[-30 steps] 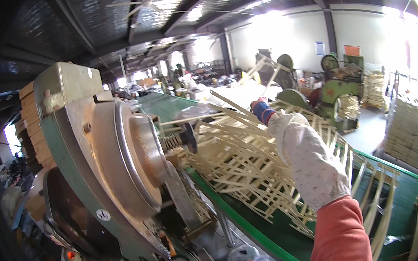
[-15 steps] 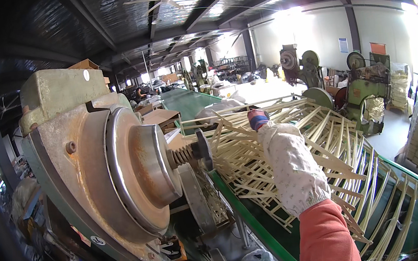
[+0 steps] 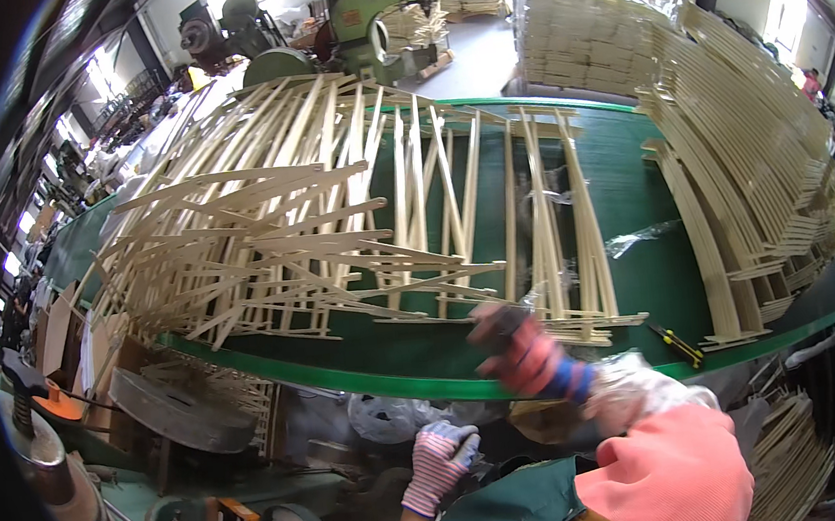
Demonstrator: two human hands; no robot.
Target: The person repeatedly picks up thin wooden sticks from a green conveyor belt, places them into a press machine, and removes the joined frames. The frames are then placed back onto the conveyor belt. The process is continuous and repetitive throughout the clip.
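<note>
My right hand (image 3: 524,353), in a dark red and blue glove, is smeared by motion above the green belt table's near rim (image 3: 430,386). The ends of several long pale strips (image 3: 585,331) lie close to its fingers, whose closing I cannot make out. Lower and to the left, my left hand (image 3: 443,462) wears a striped glove with grey fingertips. Its fingers are curled in front of my body, and whatever they may hold is hidden. A tangled heap of pale slats (image 3: 263,225), many paired in narrow V shapes, covers the table's left part.
Neat stacks of pale slats (image 3: 744,149) stand on the table's right end. A yellow-and-black hand tool (image 3: 682,346) lies near the front rim. Machine parts (image 3: 61,476) fill the lower left, beside a curved metal piece (image 3: 186,408). A green machine (image 3: 379,13) stands beyond the table.
The view has swung to the right and down, away from the large press. My right arm, earlier stretched out over the heap, is drawn back to the near rim. My left hand has come into view.
</note>
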